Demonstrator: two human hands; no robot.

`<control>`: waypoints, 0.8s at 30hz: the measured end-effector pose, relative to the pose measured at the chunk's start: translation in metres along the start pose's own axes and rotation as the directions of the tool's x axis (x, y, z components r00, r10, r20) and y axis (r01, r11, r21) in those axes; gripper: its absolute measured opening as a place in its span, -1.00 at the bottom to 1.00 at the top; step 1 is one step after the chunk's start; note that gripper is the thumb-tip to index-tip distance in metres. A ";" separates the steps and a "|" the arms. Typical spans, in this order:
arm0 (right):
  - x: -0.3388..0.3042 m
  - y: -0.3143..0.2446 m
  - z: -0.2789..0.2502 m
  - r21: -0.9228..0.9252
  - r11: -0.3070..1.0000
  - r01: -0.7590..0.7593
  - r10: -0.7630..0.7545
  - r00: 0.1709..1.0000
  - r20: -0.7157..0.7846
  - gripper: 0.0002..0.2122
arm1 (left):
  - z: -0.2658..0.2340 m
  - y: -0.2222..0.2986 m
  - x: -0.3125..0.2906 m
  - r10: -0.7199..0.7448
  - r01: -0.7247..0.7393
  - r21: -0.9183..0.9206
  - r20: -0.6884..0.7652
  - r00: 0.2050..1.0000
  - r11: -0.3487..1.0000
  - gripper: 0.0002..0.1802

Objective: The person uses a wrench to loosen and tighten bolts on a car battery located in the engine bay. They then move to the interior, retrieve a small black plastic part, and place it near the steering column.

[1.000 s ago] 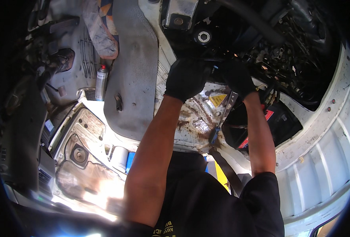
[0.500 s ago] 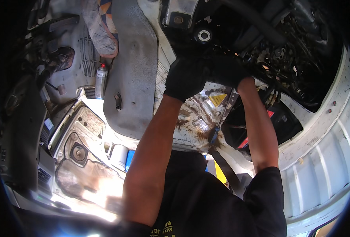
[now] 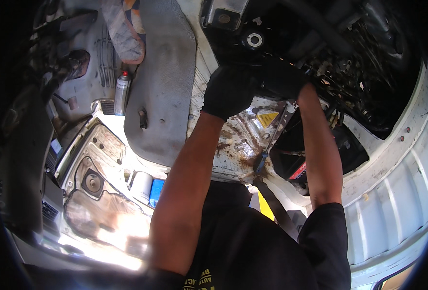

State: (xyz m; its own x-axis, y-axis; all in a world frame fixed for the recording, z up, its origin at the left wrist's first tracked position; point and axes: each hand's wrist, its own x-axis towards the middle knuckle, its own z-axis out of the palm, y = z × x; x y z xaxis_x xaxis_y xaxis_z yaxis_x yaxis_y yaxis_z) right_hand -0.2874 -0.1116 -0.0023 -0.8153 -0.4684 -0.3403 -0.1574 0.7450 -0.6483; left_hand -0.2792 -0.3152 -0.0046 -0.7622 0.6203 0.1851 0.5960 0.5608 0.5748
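My left hand (image 3: 229, 92), in a black glove, is curled at the near edge of a dark opening in the vehicle floor. Its fingers look closed, but what they hold is lost in the black. Close beside it, my right hand (image 3: 284, 79) wears a black glove too, and its fingers blend into the dark parts. Just beyond both hands is a black panel with a round metal fitting (image 3: 254, 40). Below them, on a rusty white metal panel (image 3: 233, 145) with a yellow triangular label (image 3: 267, 119), lies a long thin tool with a blue handle (image 3: 261, 162).
A black battery (image 3: 342, 150) sits in a recess by my right forearm. Engine parts and hoses (image 3: 354, 72) fill the bay at far right. Left are a grey floor mat (image 3: 168, 87), a spray can (image 3: 122, 93), a patterned cloth (image 3: 126, 36) and a door with a speaker (image 3: 93, 182).
The view has shifted slightly. Both hands stay close together at the edge of the opening, with little visible movement. The blue-handled tool lies where it was.
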 end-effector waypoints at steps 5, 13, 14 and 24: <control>-0.050 0.032 0.002 0.117 0.958 -0.262 0.240 0.955 0.176 -0.72 | -0.004 0.005 0.005 -0.110 0.115 -0.083 0.060 0.992 0.990 -0.86; -0.056 0.036 0.008 -0.199 0.976 -0.094 0.120 0.985 0.127 -0.71 | -0.002 0.004 0.005 -0.127 0.129 -0.078 0.033 0.991 0.989 -0.83; -0.054 0.037 0.010 -0.229 0.967 -0.112 0.153 0.974 0.169 -0.70 | -0.002 0.005 0.005 -0.128 0.130 -0.082 0.038 0.991 0.988 -0.83; -0.026 0.020 0.012 -0.103 0.981 -0.165 0.186 0.948 0.256 -0.69 | 0.003 0.002 0.002 -0.103 0.103 -0.074 0.000 0.995 0.992 -0.82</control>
State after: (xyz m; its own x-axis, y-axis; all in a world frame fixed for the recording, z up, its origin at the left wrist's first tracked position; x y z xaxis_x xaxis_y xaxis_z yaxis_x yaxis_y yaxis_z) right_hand -0.2625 -0.0901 -0.0146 -0.6598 -0.4274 -0.6181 -0.0774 0.8568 -0.5097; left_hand -0.2788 -0.3113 -0.0061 -0.8196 0.5592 0.1245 0.4940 0.5797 0.6480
